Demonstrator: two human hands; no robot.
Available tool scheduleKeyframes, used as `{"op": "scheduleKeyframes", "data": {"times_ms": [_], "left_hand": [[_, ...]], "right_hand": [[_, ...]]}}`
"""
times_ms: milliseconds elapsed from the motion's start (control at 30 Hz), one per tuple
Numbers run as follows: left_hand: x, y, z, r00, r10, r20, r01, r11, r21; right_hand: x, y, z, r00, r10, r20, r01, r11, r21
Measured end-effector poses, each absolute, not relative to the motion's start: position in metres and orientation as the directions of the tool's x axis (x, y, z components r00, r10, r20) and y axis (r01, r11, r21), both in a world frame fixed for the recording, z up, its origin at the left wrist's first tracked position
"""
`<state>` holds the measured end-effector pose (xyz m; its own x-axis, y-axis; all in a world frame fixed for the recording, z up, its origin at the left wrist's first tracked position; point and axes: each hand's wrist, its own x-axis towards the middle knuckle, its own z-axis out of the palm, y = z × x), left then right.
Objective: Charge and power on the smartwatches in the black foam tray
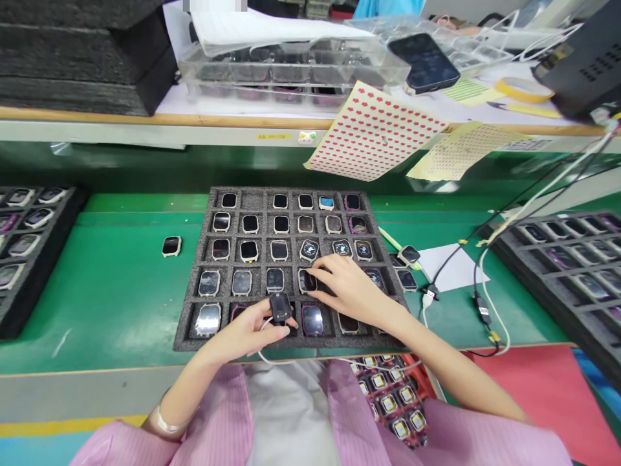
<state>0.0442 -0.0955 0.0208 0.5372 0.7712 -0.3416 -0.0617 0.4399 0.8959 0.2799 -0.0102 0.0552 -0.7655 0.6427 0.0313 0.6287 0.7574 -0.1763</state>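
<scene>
My left hand (250, 333) is closed around a small black square device (280, 309) with a white cable, above the front row of a dark foam tray (255, 199). My right hand (352, 291) reaches into the tray from the right, its thumb and fingers closed about a smartwatch (307, 281) in the second row from the front. That watch still sits in its compartment, its right side partly covered by my fingers. Square watch cases fill most other compartments, some with lit faces. A purple-framed watch (313, 320) lies just in front of my right hand.
A lone watch (171, 246) lies left of the tray; several more (406, 279) lie at its right. Foam trays of watches stand at the far left (72, 223) and right (514, 236). Cables (480, 272) hang at the right. A shelf edge (218, 121) runs above, with sticker sheets (373, 133) overhanging.
</scene>
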Motion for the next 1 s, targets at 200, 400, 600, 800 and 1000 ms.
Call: {"op": "scheduleKeyframes", "data": {"times_ms": [200,400,600,800,1000], "left_hand": [[0.041,-0.097,0.016,0.524,0.796,-0.302,-0.136,0.429,0.893],[0.043,-0.093,0.021,0.531,0.792,-0.303,-0.199,0.464,0.864],[0.046,-0.094,0.021,0.479,0.798,-0.366,-0.127,0.475,0.871],[0.054,-0.094,0.014,0.339,0.849,-0.405,-0.146,0.473,0.869],[0.06,-0.097,0.006,0.329,0.882,-0.337,-0.321,0.44,0.839]], "right_hand": [[0.264,0.005,0.043,-0.79,0.613,0.002,0.61,0.788,-0.082],[0.262,-0.014,0.064,-0.701,0.693,0.168,0.595,0.699,-0.396],[0.238,-0.042,0.061,-0.806,0.567,0.169,0.418,0.747,-0.517],[0.234,-0.035,0.046,-0.822,0.544,0.17,0.389,0.753,-0.53],[0.237,-0.03,0.044,-0.827,0.531,0.184,0.333,0.727,-0.6]]}}
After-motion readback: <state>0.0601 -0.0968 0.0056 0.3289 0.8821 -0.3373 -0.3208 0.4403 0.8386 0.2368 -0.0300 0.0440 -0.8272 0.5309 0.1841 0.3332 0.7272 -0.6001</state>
